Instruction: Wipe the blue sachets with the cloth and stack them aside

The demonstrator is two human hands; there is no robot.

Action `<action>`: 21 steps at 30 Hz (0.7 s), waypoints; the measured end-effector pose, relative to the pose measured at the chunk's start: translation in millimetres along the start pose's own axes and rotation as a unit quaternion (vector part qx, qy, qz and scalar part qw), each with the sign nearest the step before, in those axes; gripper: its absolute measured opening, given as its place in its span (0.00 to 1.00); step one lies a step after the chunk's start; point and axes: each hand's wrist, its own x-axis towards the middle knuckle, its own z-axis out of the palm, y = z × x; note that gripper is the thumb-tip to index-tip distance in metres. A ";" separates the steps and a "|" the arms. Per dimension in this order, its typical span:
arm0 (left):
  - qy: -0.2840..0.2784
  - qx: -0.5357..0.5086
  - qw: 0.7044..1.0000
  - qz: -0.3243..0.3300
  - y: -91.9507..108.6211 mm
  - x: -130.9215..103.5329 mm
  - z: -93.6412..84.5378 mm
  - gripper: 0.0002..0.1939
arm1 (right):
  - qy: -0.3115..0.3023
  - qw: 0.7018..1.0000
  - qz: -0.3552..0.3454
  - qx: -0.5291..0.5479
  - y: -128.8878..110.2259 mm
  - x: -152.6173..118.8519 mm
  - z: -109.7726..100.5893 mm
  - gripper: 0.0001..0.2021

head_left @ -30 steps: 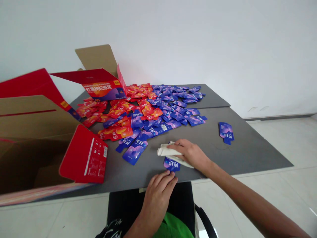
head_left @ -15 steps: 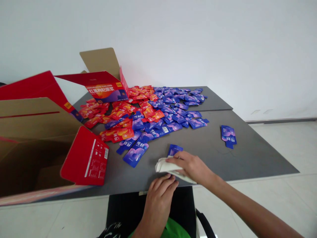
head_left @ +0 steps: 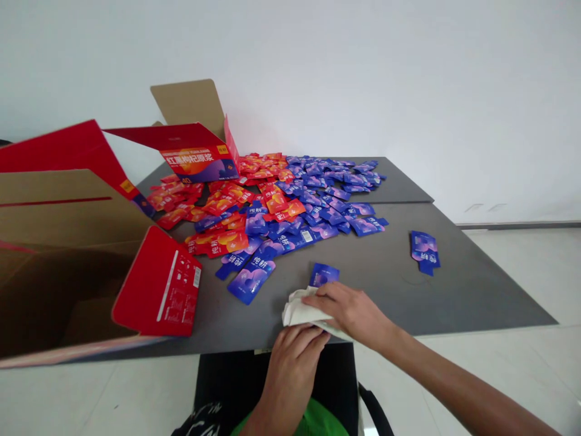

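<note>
A folded white cloth or tissue [head_left: 302, 310] lies at the table's front edge, gripped by my right hand [head_left: 349, 306] from above. Just in front of it, my left hand [head_left: 297, 354] rests at the edge with its fingers close together, their tips by the cloth; what they hold, if anything, is hidden. Behind the cloth is a blue sachet [head_left: 324, 274], its lower part covered by the cloth and my right hand. Another blue sachet [head_left: 251, 280] lies to the left, beside the pile.
A large open red carton [head_left: 158, 284] fills the left side. Behind it stands a smaller open box [head_left: 197, 162]. Red sachets [head_left: 229, 242] and blue sachets [head_left: 327, 197] are heaped mid-table. One blue sachet [head_left: 425, 249] lies apart at the right. The grey table [head_left: 381, 303] ends near a wall.
My right hand and the cloth have come slightly nearer to my left hand, whose fingertips now meet the cloth's lower edge. The whole view has shifted a little.
</note>
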 end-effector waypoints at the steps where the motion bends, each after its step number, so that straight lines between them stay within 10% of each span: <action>1: -0.002 -0.001 1.000 0.000 -0.4 0.0 0.0 0.14 | 0.000 1.000 0.009 0.003 5.1 2.8 4.2 0.19; 7: 0.007 -0.013 1.000 0.007 -1.6 -0.6 0.6 0.14 | 0.032 0.990 0.108 -0.078 72.2 39.2 -9.4 0.18; 12: 0.012 -0.028 1.000 0.006 -1.9 -0.7 0.2 0.13 | 0.085 0.990 0.096 -0.062 35.5 22.9 -26.9 0.20; 16: 0.005 -0.027 1.000 0.007 -2.8 0.1 -1.2 0.12 | -0.003 1.000 0.009 -0.020 -3.8 -0.4 -6.9 0.18; 21: 0.010 -0.034 0.999 0.023 -4.8 1.4 -2.0 0.12 | 0.006 0.996 0.079 -0.036 42.2 20.9 6.6 0.19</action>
